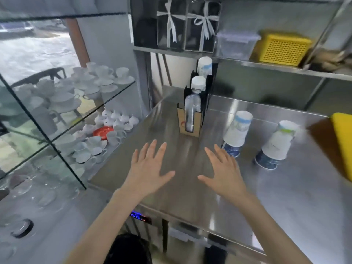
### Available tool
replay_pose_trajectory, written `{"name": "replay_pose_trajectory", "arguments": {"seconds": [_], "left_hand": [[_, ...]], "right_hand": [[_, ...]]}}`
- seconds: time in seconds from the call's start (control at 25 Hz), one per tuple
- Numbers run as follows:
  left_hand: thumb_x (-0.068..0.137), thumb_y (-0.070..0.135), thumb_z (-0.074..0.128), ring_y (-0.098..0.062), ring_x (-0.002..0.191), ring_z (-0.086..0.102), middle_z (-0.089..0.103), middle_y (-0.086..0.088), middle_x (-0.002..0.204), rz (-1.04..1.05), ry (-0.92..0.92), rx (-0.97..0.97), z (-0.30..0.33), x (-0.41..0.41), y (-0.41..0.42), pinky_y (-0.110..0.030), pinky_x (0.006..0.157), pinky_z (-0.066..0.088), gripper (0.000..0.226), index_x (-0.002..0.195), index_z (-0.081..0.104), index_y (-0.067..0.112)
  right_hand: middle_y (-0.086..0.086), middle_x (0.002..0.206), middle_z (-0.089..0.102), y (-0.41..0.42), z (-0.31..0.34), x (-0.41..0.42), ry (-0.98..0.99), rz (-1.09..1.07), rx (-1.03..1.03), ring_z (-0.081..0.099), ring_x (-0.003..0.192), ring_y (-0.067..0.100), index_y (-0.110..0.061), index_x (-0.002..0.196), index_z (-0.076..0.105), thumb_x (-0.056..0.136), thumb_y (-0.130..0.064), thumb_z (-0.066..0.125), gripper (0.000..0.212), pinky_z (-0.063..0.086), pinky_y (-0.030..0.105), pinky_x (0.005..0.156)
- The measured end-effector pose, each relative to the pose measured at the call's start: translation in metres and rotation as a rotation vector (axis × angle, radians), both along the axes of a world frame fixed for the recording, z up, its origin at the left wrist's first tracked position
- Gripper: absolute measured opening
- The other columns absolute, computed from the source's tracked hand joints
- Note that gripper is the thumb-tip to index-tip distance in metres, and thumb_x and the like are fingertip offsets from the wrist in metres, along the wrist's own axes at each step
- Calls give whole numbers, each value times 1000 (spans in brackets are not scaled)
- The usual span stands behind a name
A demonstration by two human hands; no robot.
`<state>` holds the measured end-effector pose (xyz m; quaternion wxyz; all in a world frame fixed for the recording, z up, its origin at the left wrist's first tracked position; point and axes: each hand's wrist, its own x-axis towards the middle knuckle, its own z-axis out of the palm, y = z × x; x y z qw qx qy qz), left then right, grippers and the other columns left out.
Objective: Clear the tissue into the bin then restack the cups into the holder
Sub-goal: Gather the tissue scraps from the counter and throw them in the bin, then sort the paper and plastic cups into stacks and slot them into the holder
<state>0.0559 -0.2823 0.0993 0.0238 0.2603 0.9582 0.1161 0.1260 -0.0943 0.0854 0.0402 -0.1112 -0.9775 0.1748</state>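
Both your left hand (pixel 150 168) and right hand (pixel 222 169) hover flat over the steel desk (pixel 285 197) with fingers spread, holding nothing, just in front of the cup holder (pixel 190 119). No tissue or bin shows, so judge that step done or out of sight. Two upside-down paper cup stacks, the nearer stack (pixel 235 133) just right of the holder and the farther stack (pixel 274 144) beyond it, stand rim-down, probably so they stay steady until you slot them in.

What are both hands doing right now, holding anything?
Left hand: open, fingers spread, holding nothing.
Right hand: open, fingers spread, holding nothing.
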Motion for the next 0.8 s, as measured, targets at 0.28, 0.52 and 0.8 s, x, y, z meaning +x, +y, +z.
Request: {"name": "replay_pose_trajectory", "arguments": {"seconds": [0.28, 0.52, 0.8], "left_hand": [[84, 53, 44, -24, 144, 1, 0, -6, 156, -83, -10, 46, 0, 0, 111, -43, 118, 4, 80, 143, -2, 23], [84, 51, 46, -22, 144, 2, 1, -5, 156, -113, -34, 72, -13, -2, 185, -41, 118, 4, 80, 143, -1, 24], [83, 48, 51, -20, 143, 13, 8, -2, 156, -131, -105, 169, -15, -24, 227, -37, 116, 13, 80, 143, 4, 24]], "right_hand": [[3, 157, 2, 106, -6, 18, 15, -81, -22, 4, 144, 24, -26, 143, 8, 81, -40, 58, 80, 7, 39, 119], [4, 157, 1, 171, -17, 18, -9, -109, -52, 3, 144, 22, -27, 143, 7, 83, -38, 58, 79, 4, 38, 117], [2, 156, 10, 205, -17, 0, 30, -135, -224, 11, 144, 20, -25, 143, 14, 84, -33, 58, 74, 14, 34, 116]]}}
